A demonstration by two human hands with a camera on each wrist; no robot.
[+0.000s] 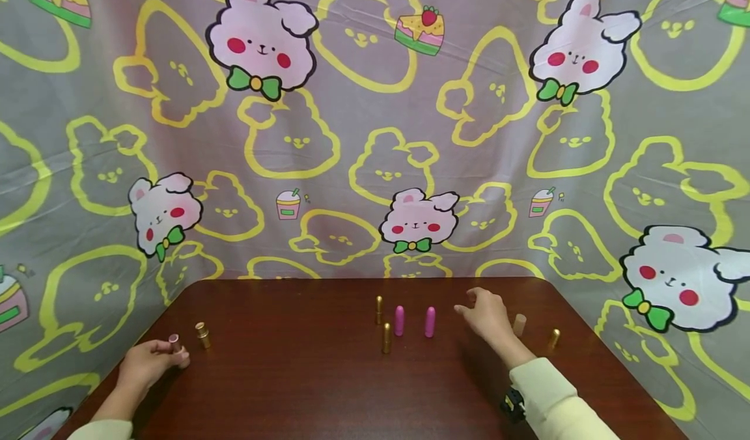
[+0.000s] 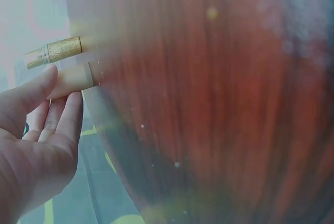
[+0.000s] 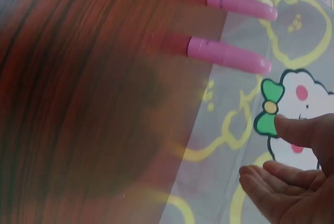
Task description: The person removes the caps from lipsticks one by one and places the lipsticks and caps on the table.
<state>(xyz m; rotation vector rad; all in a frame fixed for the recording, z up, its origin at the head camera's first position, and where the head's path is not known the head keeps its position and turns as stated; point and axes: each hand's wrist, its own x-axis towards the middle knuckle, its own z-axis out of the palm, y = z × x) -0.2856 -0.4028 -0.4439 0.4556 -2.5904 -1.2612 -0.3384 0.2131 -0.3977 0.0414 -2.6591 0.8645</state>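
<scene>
At the table's left side my left hand [image 1: 149, 365] pinches a short beige-pink lipstick tube [image 2: 73, 81] between thumb and fingers. The tube stands upright, its base on or close to the tabletop. Just right of it stands a gold lipstick tube [image 1: 202, 336] with a narrower waist. My right hand [image 1: 487, 313] hovers over the right half of the table, fingers loosely bent and holding nothing. Nearest to it is a pink round-tipped tube [image 1: 430, 322]. A second pink tube [image 1: 399, 321] stands to the left of that one.
Two slim gold tubes, one at the back [image 1: 379, 310] and one in front [image 1: 387, 338], stand near the pink pair. Beyond the right forearm are a beige tube [image 1: 519, 325] and a small gold tube [image 1: 555, 338]. A patterned curtain [image 1: 328, 134] surrounds the brown table [image 1: 293, 388].
</scene>
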